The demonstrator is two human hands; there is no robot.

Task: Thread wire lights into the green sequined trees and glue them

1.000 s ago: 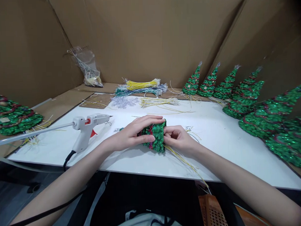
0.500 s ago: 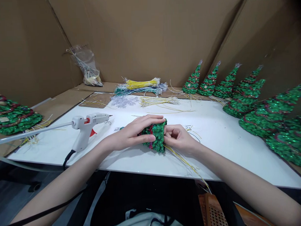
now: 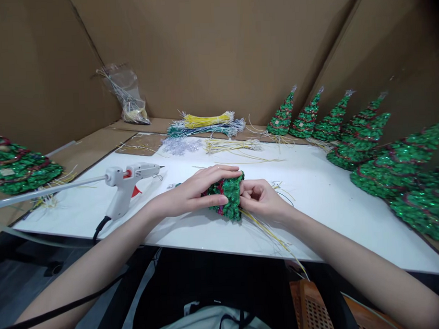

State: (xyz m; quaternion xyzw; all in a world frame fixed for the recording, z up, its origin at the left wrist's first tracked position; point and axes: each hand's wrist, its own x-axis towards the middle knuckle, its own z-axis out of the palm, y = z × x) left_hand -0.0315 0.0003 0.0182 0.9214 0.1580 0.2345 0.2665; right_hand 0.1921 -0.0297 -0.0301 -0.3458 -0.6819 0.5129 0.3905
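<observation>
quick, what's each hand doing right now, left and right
Left hand: closed around the green tinsel tree, gripping it on its side over the white board.
Right hand: fingers curled at the tree's base, pinching by the yellow wires.

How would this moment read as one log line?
left hand: grips sequin tree | right hand: at its base wires | glue gun: lying aside

Green sequinned tree (image 3: pixel 229 195), sideways on table

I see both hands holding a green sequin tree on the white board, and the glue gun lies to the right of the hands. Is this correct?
Not quite. In the head view the glue gun lies to the left of the hands, beside the left hand. The rest holds: left and right hand hold the green sequin tree over the white board.
</observation>
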